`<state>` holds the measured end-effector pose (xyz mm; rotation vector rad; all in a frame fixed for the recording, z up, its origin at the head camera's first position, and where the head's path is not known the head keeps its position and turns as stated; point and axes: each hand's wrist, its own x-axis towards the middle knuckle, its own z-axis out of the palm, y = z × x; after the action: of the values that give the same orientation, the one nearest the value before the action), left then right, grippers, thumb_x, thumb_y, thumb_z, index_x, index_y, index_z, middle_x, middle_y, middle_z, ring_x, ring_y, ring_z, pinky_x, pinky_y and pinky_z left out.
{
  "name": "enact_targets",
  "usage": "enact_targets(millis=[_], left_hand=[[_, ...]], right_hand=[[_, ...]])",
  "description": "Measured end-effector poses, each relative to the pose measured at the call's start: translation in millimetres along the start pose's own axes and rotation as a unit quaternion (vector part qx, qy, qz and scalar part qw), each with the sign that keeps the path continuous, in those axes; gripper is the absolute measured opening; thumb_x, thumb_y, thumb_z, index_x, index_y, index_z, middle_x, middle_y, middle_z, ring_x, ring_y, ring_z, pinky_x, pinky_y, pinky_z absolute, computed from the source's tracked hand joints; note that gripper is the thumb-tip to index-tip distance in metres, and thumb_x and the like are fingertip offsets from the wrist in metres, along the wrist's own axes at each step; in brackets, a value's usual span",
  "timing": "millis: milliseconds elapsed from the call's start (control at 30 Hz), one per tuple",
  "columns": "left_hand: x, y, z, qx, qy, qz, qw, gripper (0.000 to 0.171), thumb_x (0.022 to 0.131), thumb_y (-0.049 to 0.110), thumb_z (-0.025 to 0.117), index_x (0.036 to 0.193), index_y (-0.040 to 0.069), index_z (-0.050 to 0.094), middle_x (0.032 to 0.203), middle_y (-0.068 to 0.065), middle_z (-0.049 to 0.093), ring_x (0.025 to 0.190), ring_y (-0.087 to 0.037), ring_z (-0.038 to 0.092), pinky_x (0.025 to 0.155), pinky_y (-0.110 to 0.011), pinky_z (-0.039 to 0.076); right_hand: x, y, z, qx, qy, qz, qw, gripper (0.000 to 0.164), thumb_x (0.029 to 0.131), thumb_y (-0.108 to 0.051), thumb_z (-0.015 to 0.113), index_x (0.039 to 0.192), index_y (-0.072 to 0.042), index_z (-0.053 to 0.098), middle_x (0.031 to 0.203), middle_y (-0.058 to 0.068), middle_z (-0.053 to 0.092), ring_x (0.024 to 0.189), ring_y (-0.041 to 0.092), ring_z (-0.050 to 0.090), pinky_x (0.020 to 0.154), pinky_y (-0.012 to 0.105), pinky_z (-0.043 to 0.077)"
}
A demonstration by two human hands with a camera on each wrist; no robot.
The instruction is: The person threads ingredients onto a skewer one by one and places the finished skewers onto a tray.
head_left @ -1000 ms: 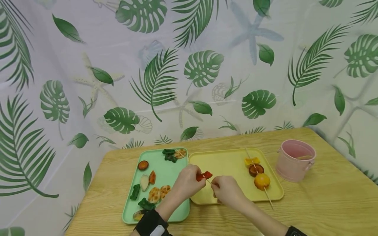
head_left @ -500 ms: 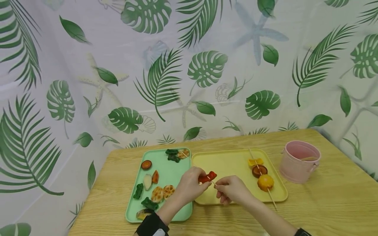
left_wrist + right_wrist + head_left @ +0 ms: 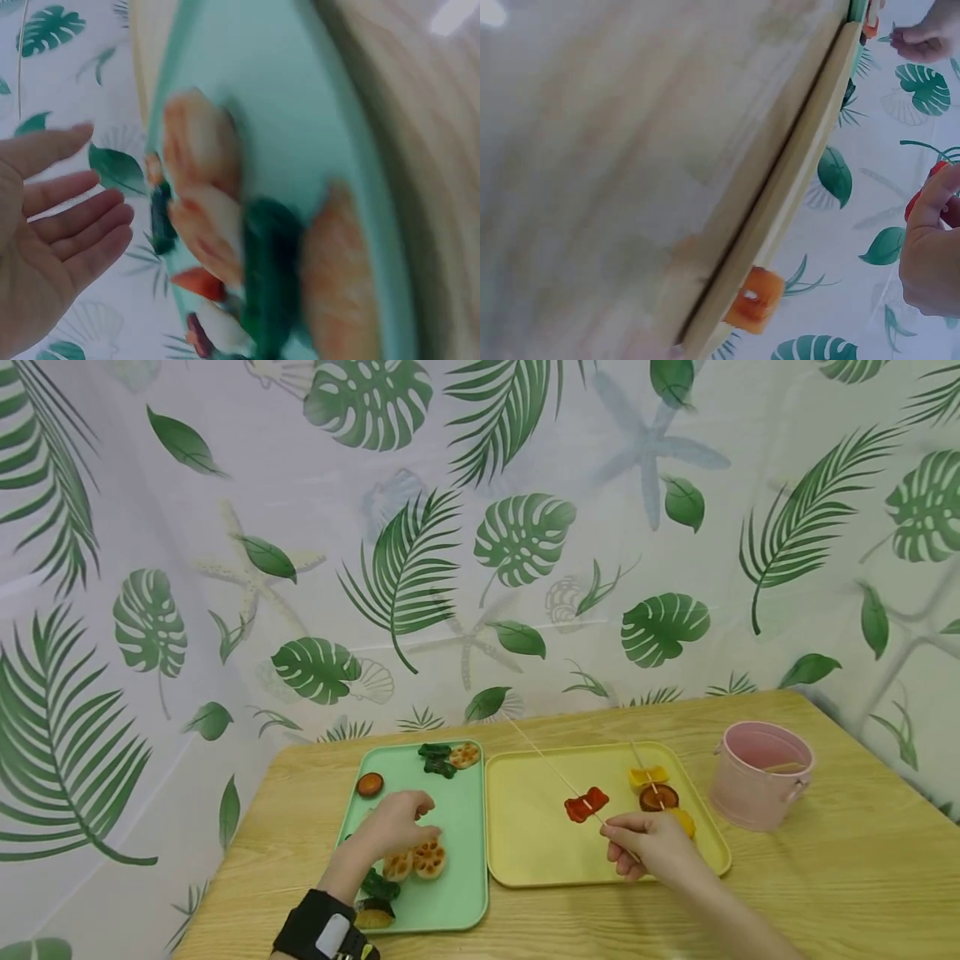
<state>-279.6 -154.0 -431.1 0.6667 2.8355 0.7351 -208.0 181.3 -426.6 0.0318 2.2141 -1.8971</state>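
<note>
My right hand [image 3: 648,847] pinches the lower end of a thin wooden skewer [image 3: 551,766], held slanting over the yellow tray [image 3: 525,847]. Threaded on it, just beyond the fingertips, is a red pepper piece [image 3: 587,805]. My left hand [image 3: 397,822] hovers over the green tray [image 3: 461,893] with fingers loosely bent and thumb apart; in the left wrist view its palm holds nothing. Below and beside it lie two browned lotus root slices [image 3: 430,858], dark green pieces [image 3: 380,887] and a dark-rimmed yellow slice [image 3: 375,913]. The hand hides some pieces.
On the yellow tray's right side lies another skewer with a yellow pepper piece [image 3: 648,777], a brown round slice [image 3: 658,797] and a yellow-orange piece [image 3: 681,822]. A pink bucket [image 3: 761,772] stands to the right. A reddish-brown round [image 3: 370,785] lies at the green tray's back left.
My left hand has let go of the red pepper piece and moved left over the green tray. My right hand has moved right, carrying the skewer with the pepper piece on it.
</note>
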Motion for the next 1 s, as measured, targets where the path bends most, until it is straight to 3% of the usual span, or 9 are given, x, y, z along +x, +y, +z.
enact_targets(millis=[133, 200, 367, 433, 500, 600, 733, 900, 1000], left_hand=[[-9.5, -13.8, 2.4, -0.011, -0.067, 0.001, 0.9977, 0.052, 0.082, 0.022, 0.071, 0.123, -0.005, 0.054, 0.117, -0.019, 0.057, 0.104, -0.036, 0.055, 0.081, -0.045, 0.048], [-9.4, -17.9, 3.9, -0.003, -0.047, -0.013, 0.9988, 0.054, 0.083, 0.024, 0.070, 0.124, -0.006, 0.053, 0.116, -0.019, 0.057, 0.102, -0.035, 0.056, 0.079, -0.044, 0.048], [0.7, -34.7, 0.0, 0.059, 0.075, -0.074, 0.9927, 0.047, 0.084, 0.016, 0.069, 0.121, -0.007, 0.054, 0.106, -0.021, 0.058, 0.080, -0.032, 0.058, 0.068, -0.040, 0.047], [4.1, -43.7, -2.5, 0.069, 0.078, -0.096, 0.9900, 0.050, 0.081, 0.014, 0.071, 0.122, -0.008, 0.052, 0.106, -0.022, 0.059, 0.071, -0.029, 0.057, 0.064, -0.037, 0.046], [5.5, -51.9, -3.4, 0.072, 0.054, -0.111, 0.9897, 0.053, 0.080, 0.014, 0.073, 0.123, -0.009, 0.051, 0.103, -0.021, 0.060, 0.065, -0.026, 0.056, 0.061, -0.034, 0.044], [6.0, -58.5, -3.1, 0.065, 0.024, -0.120, 0.9903, 0.037, 0.080, 0.016, 0.072, 0.105, -0.008, 0.059, 0.081, -0.014, 0.061, 0.055, -0.020, 0.053, 0.052, -0.030, 0.041], [4.1, -61.0, -2.5, 0.029, 0.036, -0.134, 0.9899, 0.023, 0.085, 0.017, 0.066, 0.072, 0.005, 0.052, 0.052, -0.002, 0.041, 0.041, -0.013, 0.038, 0.042, -0.024, 0.029], [4.9, -63.6, -2.5, 0.016, 0.056, -0.140, 0.9885, 0.042, 0.087, 0.018, 0.064, 0.058, 0.015, 0.033, 0.052, 0.005, 0.018, 0.041, -0.009, 0.021, 0.043, -0.022, 0.021], [7.1, -63.2, -1.4, 0.028, 0.056, -0.124, 0.9903, 0.037, 0.085, 0.013, 0.064, 0.057, 0.014, 0.039, 0.054, 0.004, 0.017, 0.044, -0.010, 0.019, 0.045, -0.023, 0.020]], right_hand=[[-8, 10, -5, 0.005, -0.019, 0.007, 1.000, 0.023, 0.093, -0.009, 0.054, 0.099, 0.011, 0.062, 0.064, 0.002, 0.059, 0.052, 0.009, 0.053, 0.050, 0.025, 0.049], [-10, 13, -5, 0.003, -0.024, 0.007, 1.000, 0.024, 0.093, -0.010, 0.054, 0.099, 0.012, 0.062, 0.064, 0.002, 0.059, 0.052, 0.009, 0.054, 0.051, 0.025, 0.050], [-12, 15, -3, 0.004, -0.018, 0.003, 1.000, 0.029, 0.094, -0.013, 0.055, 0.105, 0.013, 0.060, 0.066, 0.002, 0.059, 0.053, 0.010, 0.054, 0.051, 0.027, 0.050], [-12, 15, -2, 0.002, -0.019, -0.003, 1.000, 0.030, 0.094, -0.014, 0.055, 0.106, 0.013, 0.060, 0.066, 0.003, 0.059, 0.053, 0.010, 0.054, 0.050, 0.027, 0.051], [-12, 15, -1, -0.002, -0.024, -0.010, 1.000, 0.030, 0.094, -0.013, 0.055, 0.106, 0.014, 0.059, 0.067, 0.003, 0.060, 0.053, 0.010, 0.055, 0.050, 0.027, 0.051], [-14, 16, -1, -0.004, -0.030, -0.017, 0.999, 0.029, 0.094, -0.012, 0.054, 0.104, 0.014, 0.060, 0.067, 0.003, 0.060, 0.052, 0.009, 0.054, 0.050, 0.027, 0.051], [-15, 17, -1, -0.003, -0.030, -0.022, 0.999, 0.028, 0.093, -0.012, 0.055, 0.102, 0.014, 0.060, 0.067, 0.002, 0.059, 0.052, 0.008, 0.054, 0.049, 0.027, 0.050], [-17, 19, -2, 0.000, -0.029, -0.023, 0.999, 0.030, 0.093, -0.013, 0.055, 0.104, 0.015, 0.059, 0.067, 0.002, 0.059, 0.051, 0.008, 0.054, 0.049, 0.027, 0.051], [-17, 20, -2, -0.001, -0.026, -0.022, 0.999, 0.030, 0.093, -0.013, 0.055, 0.104, 0.015, 0.059, 0.067, 0.002, 0.059, 0.051, 0.008, 0.054, 0.050, 0.027, 0.051]])
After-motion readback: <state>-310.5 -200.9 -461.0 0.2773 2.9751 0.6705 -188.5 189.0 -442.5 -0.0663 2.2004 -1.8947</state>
